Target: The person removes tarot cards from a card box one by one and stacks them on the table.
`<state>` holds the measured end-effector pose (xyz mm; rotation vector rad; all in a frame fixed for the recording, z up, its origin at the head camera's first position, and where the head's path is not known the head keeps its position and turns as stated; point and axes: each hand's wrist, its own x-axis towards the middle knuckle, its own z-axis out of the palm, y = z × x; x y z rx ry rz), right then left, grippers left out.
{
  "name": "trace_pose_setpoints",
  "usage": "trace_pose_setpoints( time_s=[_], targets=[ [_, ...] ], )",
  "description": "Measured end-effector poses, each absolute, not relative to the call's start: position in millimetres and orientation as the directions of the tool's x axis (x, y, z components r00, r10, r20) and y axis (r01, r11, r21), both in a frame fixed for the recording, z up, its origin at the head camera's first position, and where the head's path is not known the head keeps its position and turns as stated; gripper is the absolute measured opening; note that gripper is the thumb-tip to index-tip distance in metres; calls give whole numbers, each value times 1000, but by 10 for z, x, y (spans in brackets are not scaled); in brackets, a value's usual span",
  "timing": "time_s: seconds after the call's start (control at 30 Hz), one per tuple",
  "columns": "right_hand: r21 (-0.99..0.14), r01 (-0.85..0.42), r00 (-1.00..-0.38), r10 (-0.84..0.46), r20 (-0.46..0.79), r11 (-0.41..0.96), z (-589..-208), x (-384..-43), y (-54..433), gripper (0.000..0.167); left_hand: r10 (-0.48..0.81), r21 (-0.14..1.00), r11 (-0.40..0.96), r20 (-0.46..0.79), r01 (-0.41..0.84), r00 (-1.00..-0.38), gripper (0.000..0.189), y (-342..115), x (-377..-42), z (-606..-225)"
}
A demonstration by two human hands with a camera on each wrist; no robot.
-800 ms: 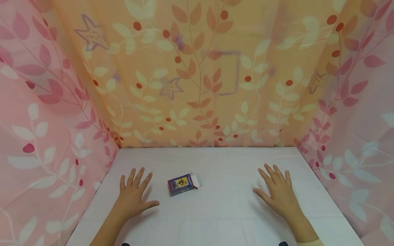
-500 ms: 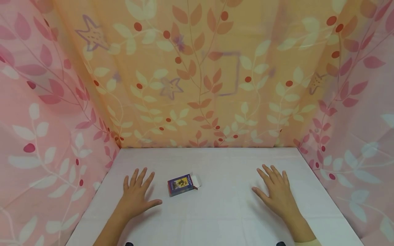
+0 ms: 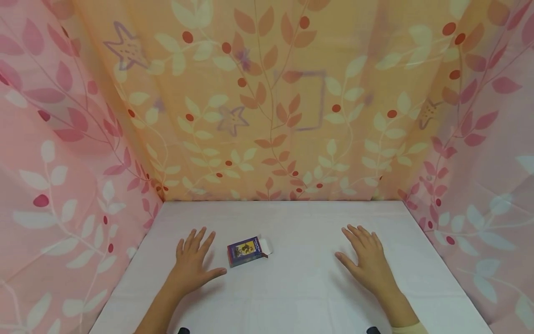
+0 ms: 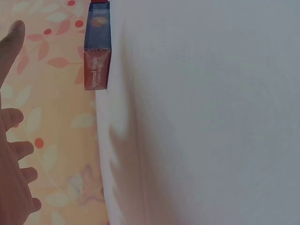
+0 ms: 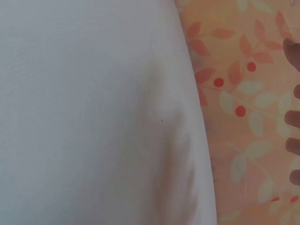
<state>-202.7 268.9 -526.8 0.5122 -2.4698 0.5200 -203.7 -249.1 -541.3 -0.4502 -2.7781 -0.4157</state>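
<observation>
A small card box (image 3: 246,251), dark blue with a yellow picture on its upper face, lies on the white table. Its white end flap (image 3: 265,246) stands open toward the right. Just left of the box hovers my left hand (image 3: 193,266), fingers spread and thumb pointing at it without touching. In the left wrist view the box (image 4: 97,51) shows its red end with pale lettering, beyond the thumb. My right hand (image 3: 367,264) is held over the table's right part, fingers extended, with nothing in it. Only its fingertips (image 5: 293,118) appear in the right wrist view.
The table (image 3: 300,297) is covered in white cloth. An orange leaf-patterned curtain (image 3: 267,139) hangs behind its far edge. Pink patterned curtains close in on the left (image 3: 62,185) and right (image 3: 479,185).
Both hands have moved inward: the left hand rightward, closer to the box, and the right hand leftward. The box has stayed in place.
</observation>
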Motion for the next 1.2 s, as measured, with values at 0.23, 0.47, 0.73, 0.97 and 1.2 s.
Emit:
trace_pose_setpoints(
  time_s=[0.23, 0.47, 0.73, 0.97, 1.2],
  targets=[
    [-308, -478, -778, -235, 582, 823, -5256, -2062, 2591, 73, 248, 282, 895, 328, 345, -912, 110, -2412, -2048, -5429],
    [-358, -490, -785, -224, 578, 795, -5279, -2105, 2513, 72, 239, 317, 889, 299, 332, -924, 112, -2324, -2094, -5407],
    [-432, -497, -800, -203, 565, 753, -5282, -2137, 2395, 66, 230, 374, 871, 265, 320, -936, 112, -2213, -2113, -5385],
    [-491, -488, -814, -175, 554, 722, -5283, -2152, 2258, 62, 246, 424, 838, 269, 344, -931, 112, -2155, -2178, -5415],
    [-554, -481, -834, -159, 528, 680, -5301, -2168, 2099, 58, 256, 464, 815, 248, 347, -934, 112, -2079, -2238, -5421]
  ],
)
